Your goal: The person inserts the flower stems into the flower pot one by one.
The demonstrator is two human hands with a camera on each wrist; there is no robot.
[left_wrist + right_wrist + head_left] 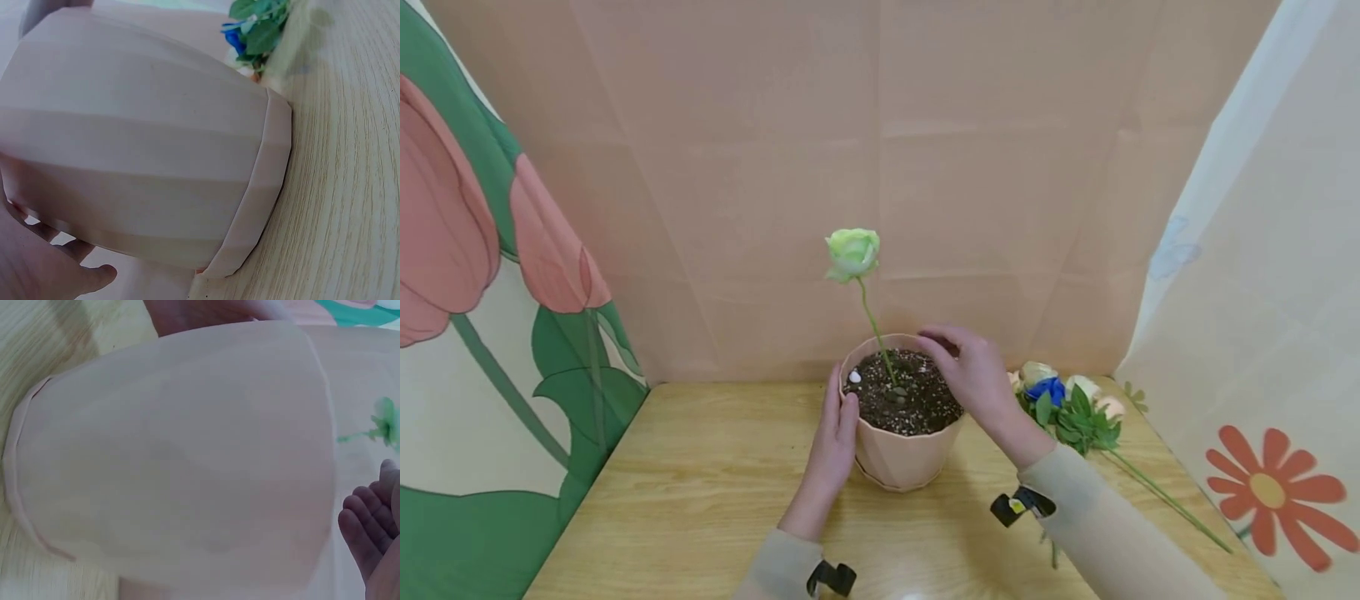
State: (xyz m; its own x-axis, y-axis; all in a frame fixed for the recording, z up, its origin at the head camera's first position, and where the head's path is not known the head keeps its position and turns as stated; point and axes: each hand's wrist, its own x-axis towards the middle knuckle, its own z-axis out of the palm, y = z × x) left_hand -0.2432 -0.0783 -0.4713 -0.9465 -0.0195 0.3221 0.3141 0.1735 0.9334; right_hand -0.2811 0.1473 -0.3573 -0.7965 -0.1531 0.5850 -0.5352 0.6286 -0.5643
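Observation:
A pale pink flower pot (901,457) stands upright on its saucer, filled with dark soil (917,408) flecked with white. One pale green rose (853,252) rises from the soil on a thin stem leaning left. My left hand (837,425) lies along the pot's left side, thumb near the rim; in the left wrist view its fingers (78,249) reach round the wall. Over the right part of the rim hovers my right hand (973,375), its fingers loosely bent and holding nothing. The right wrist view shows those fingers (369,515) beyond the rim.
Right of the pot lies a bunch of roses, with a blue one (1047,390), pale ones and green leaves (1084,421); a long stem (1172,500) points toward the front right. A white pebble (854,377) sits on the soil. Pink cloth (760,208) hangs behind the wooden table (700,483).

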